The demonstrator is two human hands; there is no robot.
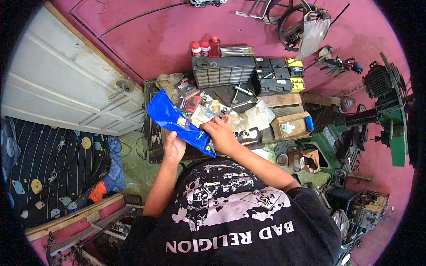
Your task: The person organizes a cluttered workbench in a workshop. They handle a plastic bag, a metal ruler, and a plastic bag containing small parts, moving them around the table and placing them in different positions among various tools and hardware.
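A blue plastic packet with a small clear window is held up in front of me, tilted from upper left to lower right. My left hand supports it from below, thumb up against its near edge. The fingers of my right hand are closed on its right end. Beneath and beyond the packet lie a red and clear blister pack, a clear plastic bag and a metal T-shaped tool on the cluttered workbench. Whatever is inside the packet is hidden.
A grey small-parts drawer cabinet with bottles on top stands at the back, beside black and yellow cases. To the right are a wooden box and a green machine. A white door stands at the left.
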